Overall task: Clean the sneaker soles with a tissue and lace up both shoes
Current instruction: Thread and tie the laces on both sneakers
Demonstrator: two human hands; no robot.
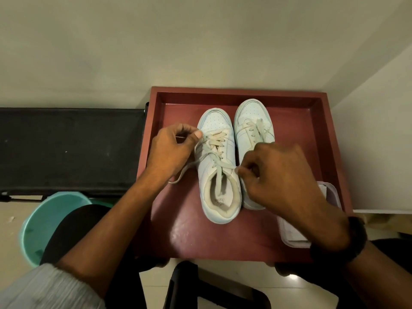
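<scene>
The left grip point(171, 150) pinches one end of the lace point(215, 140); the right grip point(278, 175) pinches the other. The shoe point(208, 175) sits between them in the red tray point(200, 237). The lace looks soft and floppy, so hold it near the tip.

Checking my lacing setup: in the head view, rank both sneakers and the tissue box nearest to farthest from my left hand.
1. Left sneaker: left hand pinches its lace.
2. Right sneaker: alongside, further right.
3. Tissue box: tray's near right corner.
</scene>
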